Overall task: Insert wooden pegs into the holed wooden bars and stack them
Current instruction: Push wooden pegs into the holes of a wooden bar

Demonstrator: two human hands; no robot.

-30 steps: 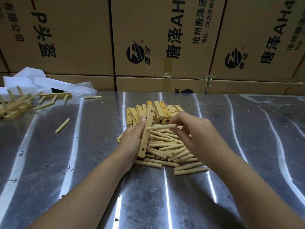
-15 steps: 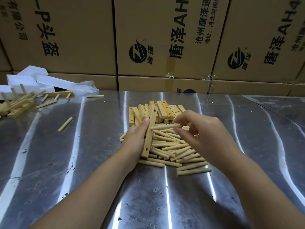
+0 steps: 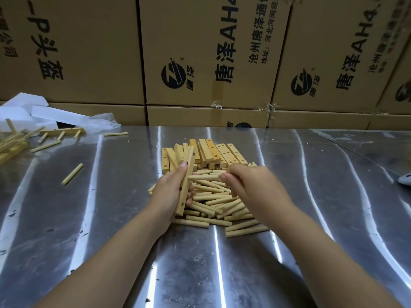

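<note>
My left hand (image 3: 170, 192) grips a holed wooden bar (image 3: 187, 181) that stands nearly upright over the pile, thumb on its left face. My right hand (image 3: 246, 183) pinches a wooden peg (image 3: 203, 177) lying level, its left tip against the bar's side near the middle hole. Below both hands lies a heap of loose pegs (image 3: 213, 205). Behind it is a heap of holed bars (image 3: 213, 152). At the far left edge sit assembled bars with pegs (image 3: 13, 143), and another pegged bar (image 3: 63, 131) lies near them.
A shiny metal table (image 3: 111, 218) carries everything. Stray pegs (image 3: 72, 174) lie at the left and one more peg (image 3: 115, 134) near the back. White foam pieces (image 3: 33, 112) and plastic wrap sit at the back left. Cardboard boxes (image 3: 200, 63) wall the rear. A grey-white object (image 3: 404, 179) shows at the right edge.
The right hand has brought the peg down and left, from the bar's upper part to its middle hole. The left hand keeps hold of the bar, now tilted slightly more upright.
</note>
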